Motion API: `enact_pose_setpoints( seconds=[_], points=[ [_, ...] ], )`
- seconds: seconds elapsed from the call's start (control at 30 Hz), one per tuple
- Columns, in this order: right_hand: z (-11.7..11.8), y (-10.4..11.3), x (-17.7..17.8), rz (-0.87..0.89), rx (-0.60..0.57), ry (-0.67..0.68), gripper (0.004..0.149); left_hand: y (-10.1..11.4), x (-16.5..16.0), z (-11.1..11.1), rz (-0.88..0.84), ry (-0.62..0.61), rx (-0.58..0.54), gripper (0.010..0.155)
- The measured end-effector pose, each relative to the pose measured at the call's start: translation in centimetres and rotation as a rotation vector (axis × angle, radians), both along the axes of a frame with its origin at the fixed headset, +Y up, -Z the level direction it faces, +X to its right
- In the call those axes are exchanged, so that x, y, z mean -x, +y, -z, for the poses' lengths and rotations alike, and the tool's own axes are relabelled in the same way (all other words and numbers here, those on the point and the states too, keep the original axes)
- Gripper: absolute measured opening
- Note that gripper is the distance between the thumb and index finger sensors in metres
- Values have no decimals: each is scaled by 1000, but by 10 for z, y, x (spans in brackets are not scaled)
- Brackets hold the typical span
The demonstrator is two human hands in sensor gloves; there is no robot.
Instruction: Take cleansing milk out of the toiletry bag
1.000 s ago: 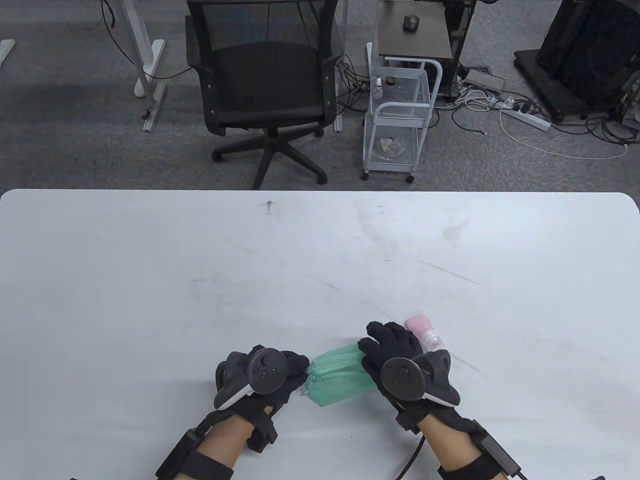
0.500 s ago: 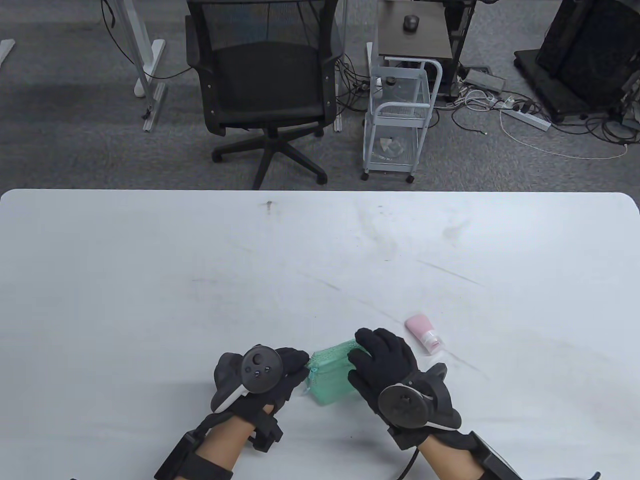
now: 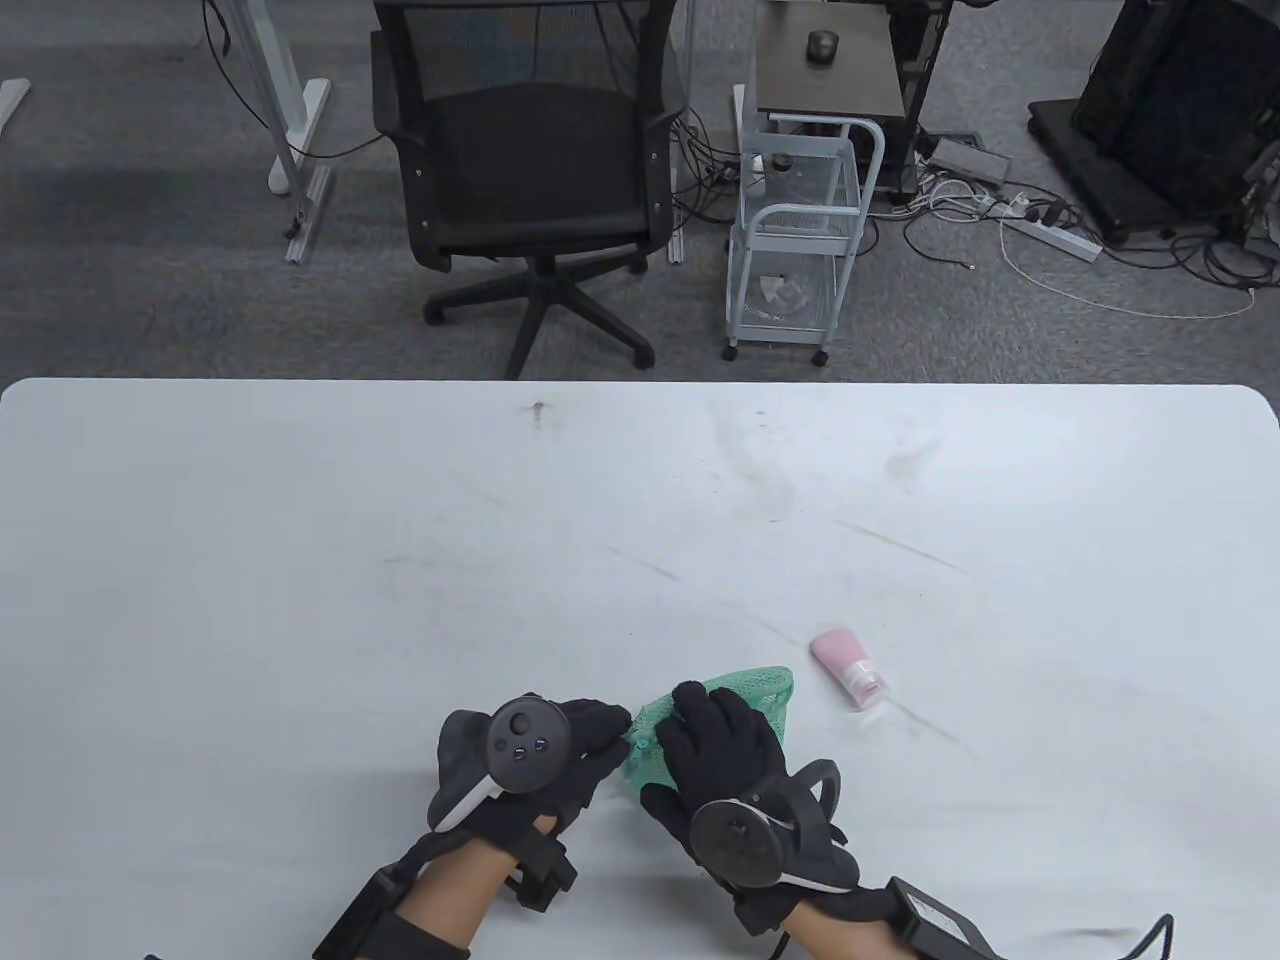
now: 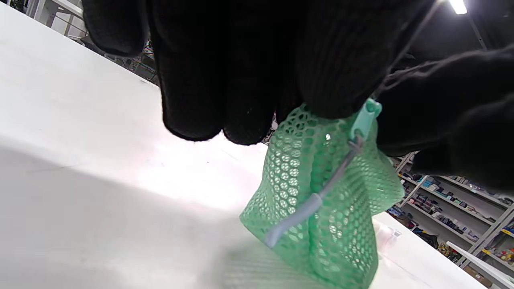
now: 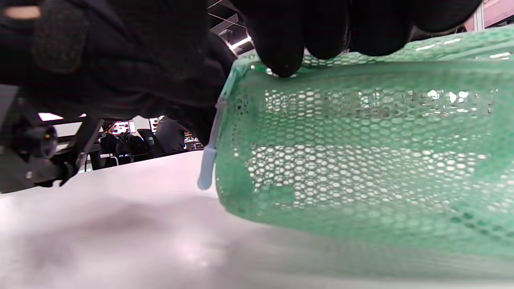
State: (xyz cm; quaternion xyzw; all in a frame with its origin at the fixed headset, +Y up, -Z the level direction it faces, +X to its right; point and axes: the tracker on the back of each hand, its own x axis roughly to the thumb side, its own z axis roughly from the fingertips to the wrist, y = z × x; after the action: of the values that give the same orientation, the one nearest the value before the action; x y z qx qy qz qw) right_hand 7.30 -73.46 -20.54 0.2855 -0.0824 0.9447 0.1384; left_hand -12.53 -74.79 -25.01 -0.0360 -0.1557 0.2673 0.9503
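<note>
The green mesh toiletry bag (image 3: 765,690) lies near the table's front edge, between my hands. My left hand (image 3: 600,735) pinches its left end by the zipper, seen close in the left wrist view (image 4: 321,176). My right hand (image 3: 715,735) lies on top of the bag, fingertips (image 5: 281,60) pressing its upper edge in the right wrist view (image 5: 361,152). The pink cleansing milk tube (image 3: 848,668) with a clear cap lies on the table just right of the bag, apart from both hands. The bag's grey zipper pull (image 4: 309,204) hangs loose.
The white table (image 3: 400,560) stretches wide behind and to both sides. Beyond its far edge stand a black office chair (image 3: 530,170) and a small white cart (image 3: 800,230) on the floor.
My right hand has drawn back from the pink tube and slid left over the bag. The tube stays lying on the table. The left hand holds its place.
</note>
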Motion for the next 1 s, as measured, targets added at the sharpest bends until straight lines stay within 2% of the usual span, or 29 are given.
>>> enact_pose_setpoints(
  seconds=[0.37,1.0],
  points=[
    [4,-7,5,-3,-25,-35,67,4,-8,-6,-61,-24,11,41],
    [12,-8,3,52,-23,-65,43,4,-12,-8,-50,-30,3,41]
  ],
)
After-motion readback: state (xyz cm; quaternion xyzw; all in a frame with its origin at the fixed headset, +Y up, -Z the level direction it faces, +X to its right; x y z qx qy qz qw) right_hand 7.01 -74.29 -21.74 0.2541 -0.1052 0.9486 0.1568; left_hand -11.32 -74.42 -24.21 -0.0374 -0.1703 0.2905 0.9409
